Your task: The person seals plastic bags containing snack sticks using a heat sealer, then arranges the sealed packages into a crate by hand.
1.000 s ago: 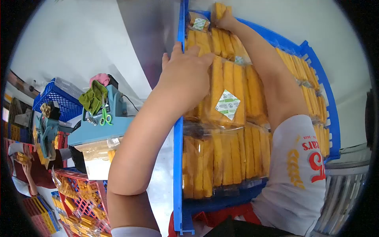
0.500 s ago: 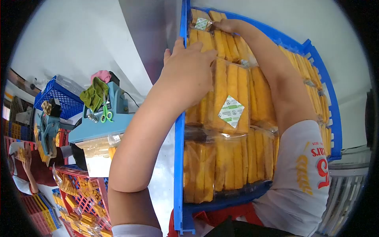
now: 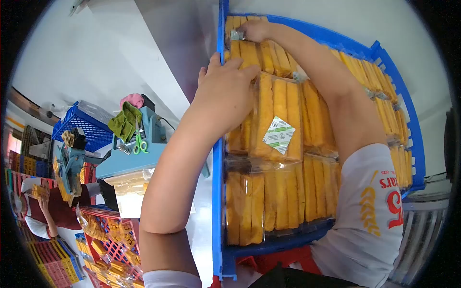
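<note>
A blue crate (image 3: 218, 192) holds rows of clear plastic packs filled with golden-yellow, bread-like sticks. My right hand (image 3: 254, 30) reaches to the crate's far end. Its fingers are closed at a pack of yellow sticks (image 3: 235, 22) beside a small white-and-green sachet (image 3: 236, 35); the fingertips are partly hidden. My left hand (image 3: 225, 89) lies over packs at the left side, fingers spread, fingertips by the crate's rim. Just right of it, a pack of sticks (image 3: 279, 103) lies on top of others, with a diamond-turned white-and-green sachet (image 3: 278, 135) showing.
On the left stands a blue-grey machine (image 3: 127, 156) with green-handled scissors (image 3: 140, 144) and a green cloth (image 3: 126, 121). A blue basket (image 3: 84, 127) is behind it. Lower left, a red crate (image 3: 134, 240) holds more packs. Another person (image 3: 45, 206) holds a pack there.
My right hand has moved left at the crate's far end and now partly covers the sachet there. My left hand has barely shifted. The view has tilted slightly.
</note>
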The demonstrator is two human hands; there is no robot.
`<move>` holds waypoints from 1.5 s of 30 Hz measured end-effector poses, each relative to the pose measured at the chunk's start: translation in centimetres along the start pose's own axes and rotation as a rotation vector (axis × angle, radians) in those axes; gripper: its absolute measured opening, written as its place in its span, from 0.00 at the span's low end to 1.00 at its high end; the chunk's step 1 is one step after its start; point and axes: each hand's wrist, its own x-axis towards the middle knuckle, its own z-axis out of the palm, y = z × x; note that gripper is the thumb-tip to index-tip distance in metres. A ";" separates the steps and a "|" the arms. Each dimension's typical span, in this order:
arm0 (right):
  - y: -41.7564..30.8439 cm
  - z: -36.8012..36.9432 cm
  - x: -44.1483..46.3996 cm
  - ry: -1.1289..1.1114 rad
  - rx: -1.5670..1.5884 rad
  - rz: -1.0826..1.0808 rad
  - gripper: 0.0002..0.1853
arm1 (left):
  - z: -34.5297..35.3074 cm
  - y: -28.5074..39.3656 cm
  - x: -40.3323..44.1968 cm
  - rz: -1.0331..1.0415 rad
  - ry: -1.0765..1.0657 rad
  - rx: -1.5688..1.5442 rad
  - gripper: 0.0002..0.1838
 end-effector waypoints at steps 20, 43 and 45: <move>-8.0 -1.3 -28.3 0.032 0.205 0.289 0.46 | 1.0 -1.3 0.6 0.061 -0.033 0.028 0.19; 7.7 2.7 -5.0 0.984 0.598 0.765 0.43 | 0.2 -0.6 0.5 -0.009 -0.068 0.000 0.18; 7.4 5.1 -3.5 0.887 0.568 0.743 0.47 | 0.3 -0.6 0.4 -0.039 -0.098 -0.002 0.17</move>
